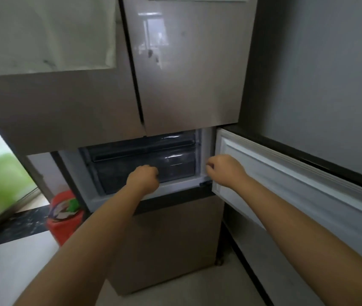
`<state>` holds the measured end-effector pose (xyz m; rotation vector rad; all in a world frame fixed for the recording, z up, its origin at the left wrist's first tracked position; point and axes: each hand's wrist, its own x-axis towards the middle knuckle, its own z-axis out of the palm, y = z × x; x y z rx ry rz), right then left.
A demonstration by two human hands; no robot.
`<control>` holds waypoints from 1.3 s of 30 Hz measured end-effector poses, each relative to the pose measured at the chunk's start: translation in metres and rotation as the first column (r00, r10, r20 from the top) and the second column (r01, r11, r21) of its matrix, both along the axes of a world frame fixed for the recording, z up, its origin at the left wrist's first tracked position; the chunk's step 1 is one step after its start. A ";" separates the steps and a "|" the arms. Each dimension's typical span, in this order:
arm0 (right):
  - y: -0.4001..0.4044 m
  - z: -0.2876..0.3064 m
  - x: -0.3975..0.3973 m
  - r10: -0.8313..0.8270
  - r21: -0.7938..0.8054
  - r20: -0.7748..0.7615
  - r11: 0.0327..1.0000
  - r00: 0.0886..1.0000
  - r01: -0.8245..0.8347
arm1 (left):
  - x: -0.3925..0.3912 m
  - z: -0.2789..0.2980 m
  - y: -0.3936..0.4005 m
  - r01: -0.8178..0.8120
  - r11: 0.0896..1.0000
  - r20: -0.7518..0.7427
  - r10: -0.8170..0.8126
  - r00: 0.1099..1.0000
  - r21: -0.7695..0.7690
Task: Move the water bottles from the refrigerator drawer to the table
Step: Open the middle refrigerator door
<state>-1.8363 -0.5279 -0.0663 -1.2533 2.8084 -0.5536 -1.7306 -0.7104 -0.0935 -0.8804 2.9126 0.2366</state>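
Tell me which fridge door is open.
The small middle-right door, swung out right, exposing the drawer. Both upper doors are shut.

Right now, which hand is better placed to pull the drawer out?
Left. The left hand is curled at the front of the dark drawer; the right hand is off to the side, by the open door.

Drawer contents unseen, fingers tucked away

The dark drawer hides its contents; both hands' fingers curl out of sight; the red bag by the refrigerator's left edge is blurred.
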 end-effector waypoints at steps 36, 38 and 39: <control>-0.298 -0.135 -0.017 0.611 -0.207 0.783 0.427 -0.112 0.880 | -0.011 -0.103 -0.194 0.529 -0.176 0.122 0.983 0.136 0.830; -0.289 -0.129 -0.008 0.592 -0.189 0.798 0.426 -0.115 0.885 | 0.000 -0.099 -0.186 0.547 -0.212 0.142 0.976 0.167 0.810; -0.283 -0.127 -0.003 0.584 -0.185 0.804 0.427 -0.113 0.885 | 0.006 -0.098 -0.181 0.550 -0.222 0.149 0.973 0.175 0.805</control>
